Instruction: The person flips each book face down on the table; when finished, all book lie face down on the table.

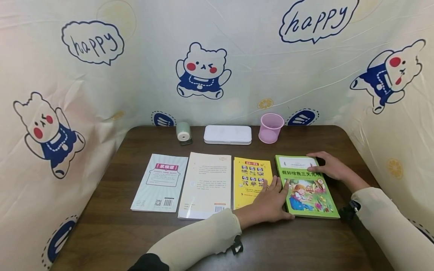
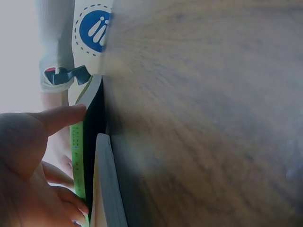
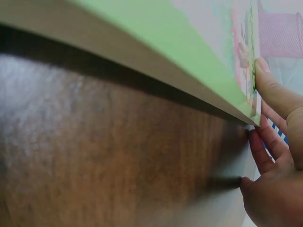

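Observation:
A green picture-covered book lies at the right end of a row of books. My right hand pinches its upper right corner; in the right wrist view the thumb is on the cover and the other fingers are at the edge below. Along the book's left edge lies my left hand, fingers extended, with the thumb at the lower corner. A yellow book sits just left of the green one, partly hidden by the left hand.
Further left lie a white book and a pale blue book. Behind the row stand a green cylindrical item, a white flat case and a pink cup. A printed curtain surrounds the brown table.

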Demonstrator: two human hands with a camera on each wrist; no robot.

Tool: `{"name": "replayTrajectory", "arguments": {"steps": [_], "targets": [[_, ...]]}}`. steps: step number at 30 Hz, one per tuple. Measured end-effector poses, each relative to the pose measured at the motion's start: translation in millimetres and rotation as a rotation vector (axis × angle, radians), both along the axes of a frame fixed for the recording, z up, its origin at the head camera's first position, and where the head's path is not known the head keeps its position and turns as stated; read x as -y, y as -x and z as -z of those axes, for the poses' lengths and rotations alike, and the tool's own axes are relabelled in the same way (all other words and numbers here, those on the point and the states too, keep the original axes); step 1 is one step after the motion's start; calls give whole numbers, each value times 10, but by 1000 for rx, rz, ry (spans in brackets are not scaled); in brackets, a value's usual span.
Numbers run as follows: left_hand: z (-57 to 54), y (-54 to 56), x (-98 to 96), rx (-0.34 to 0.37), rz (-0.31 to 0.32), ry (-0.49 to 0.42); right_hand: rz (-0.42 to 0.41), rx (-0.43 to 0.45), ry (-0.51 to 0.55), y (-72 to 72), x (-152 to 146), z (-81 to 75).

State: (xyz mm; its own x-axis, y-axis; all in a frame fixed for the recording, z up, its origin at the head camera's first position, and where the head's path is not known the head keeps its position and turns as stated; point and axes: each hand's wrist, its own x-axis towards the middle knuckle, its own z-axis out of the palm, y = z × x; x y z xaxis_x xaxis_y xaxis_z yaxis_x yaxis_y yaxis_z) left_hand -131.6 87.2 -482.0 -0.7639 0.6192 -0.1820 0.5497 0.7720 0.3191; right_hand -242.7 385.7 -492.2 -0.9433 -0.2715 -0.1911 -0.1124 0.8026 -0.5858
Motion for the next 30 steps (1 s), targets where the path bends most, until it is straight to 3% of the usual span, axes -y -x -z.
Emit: {"name": "replayTrajectory", "arguments": {"steps": [7,18,30], "targets": [[-50,4,14,54,-12,-123,-25,1,-28,23,5,-38],[-61,-18,15,187,-35,-397,-62,-7,-33,37,-4,-52],[-97,-43,26,150,10,-578,-87,12,11,17,35,-98]]}}
